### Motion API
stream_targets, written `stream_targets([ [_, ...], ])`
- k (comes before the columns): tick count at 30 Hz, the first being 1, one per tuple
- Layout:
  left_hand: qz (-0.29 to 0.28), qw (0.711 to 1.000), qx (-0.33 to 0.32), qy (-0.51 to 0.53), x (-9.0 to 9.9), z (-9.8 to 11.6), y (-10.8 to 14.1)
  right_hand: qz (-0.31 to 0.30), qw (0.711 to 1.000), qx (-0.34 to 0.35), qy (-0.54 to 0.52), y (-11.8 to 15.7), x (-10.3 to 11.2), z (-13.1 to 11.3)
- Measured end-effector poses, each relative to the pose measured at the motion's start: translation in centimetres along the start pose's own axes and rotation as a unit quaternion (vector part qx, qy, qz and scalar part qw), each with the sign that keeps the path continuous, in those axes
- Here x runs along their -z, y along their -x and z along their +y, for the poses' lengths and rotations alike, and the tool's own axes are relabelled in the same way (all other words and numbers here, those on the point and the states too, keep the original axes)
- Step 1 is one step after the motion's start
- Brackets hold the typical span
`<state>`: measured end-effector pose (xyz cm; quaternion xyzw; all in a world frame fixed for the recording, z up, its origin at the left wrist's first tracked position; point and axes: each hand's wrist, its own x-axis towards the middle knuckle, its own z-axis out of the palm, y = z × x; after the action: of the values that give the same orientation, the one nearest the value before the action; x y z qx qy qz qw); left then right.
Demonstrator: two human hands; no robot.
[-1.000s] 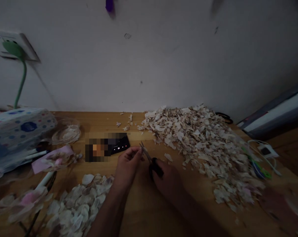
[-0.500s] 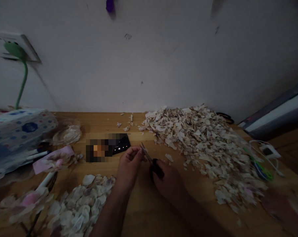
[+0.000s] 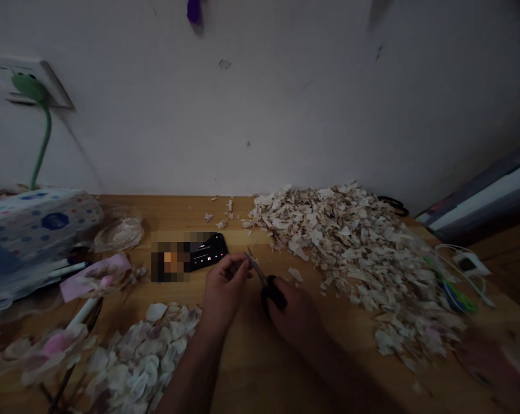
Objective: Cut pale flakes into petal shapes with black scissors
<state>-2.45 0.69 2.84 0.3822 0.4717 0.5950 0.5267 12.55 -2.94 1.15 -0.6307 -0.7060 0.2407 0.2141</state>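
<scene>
My right hand (image 3: 295, 310) grips a pair of scissors (image 3: 259, 270) by its black handles, blades pointing up and left. Just beside the blade tips, my left hand (image 3: 228, 277) is closed in a pinch; what its fingers hold is too small and dark to make out. Left of my left forearm lies a pile of pale, thin, rounded petal-like pieces (image 3: 145, 356). A much larger heap of pale, ragged scraps (image 3: 341, 241) spreads to the right of both hands.
A phone (image 3: 210, 253) with a lit, partly blurred screen lies beyond my left hand. On the left are a dotted tissue pack (image 3: 48, 221), pens (image 3: 65, 269) and artificial-looking flowers (image 3: 55, 348). A white cable (image 3: 486, 290) lies at the right, and the wall (image 3: 260, 115) rises behind the table.
Both hands stay nearly in place, close together. The scissor blades look slightly closer together than before. The whole view has shifted a little.
</scene>
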Motion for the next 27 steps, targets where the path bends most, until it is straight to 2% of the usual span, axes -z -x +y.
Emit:
stream_targets([
  [6,0.008,1.0,0.018,0.017,0.1,-0.1,-0.1,0.005,1.0,0.006,-0.016,-0.1,0.1,0.1],
  [11,-0.032,0.984,0.08,0.155,-0.4,-1.7,0.1,0.016,1.0,0.009,-0.019,0.0,0.0,0.0],
  [15,-0.023,0.973,0.089,0.211,-0.4,-2.3,0.2,0.012,1.0,0.006,-0.003,0.0,0.0,-0.1],
  [21,-0.007,0.995,0.048,0.091,0.1,-1.8,-0.1,0.007,1.0,0.016,-0.001,0.1,0.0,-0.1],
  [27,0.004,1.0,0.024,0.009,-0.1,-0.3,0.1,0.007,1.0,0.012,-0.003,0.1,0.0,0.0],
])
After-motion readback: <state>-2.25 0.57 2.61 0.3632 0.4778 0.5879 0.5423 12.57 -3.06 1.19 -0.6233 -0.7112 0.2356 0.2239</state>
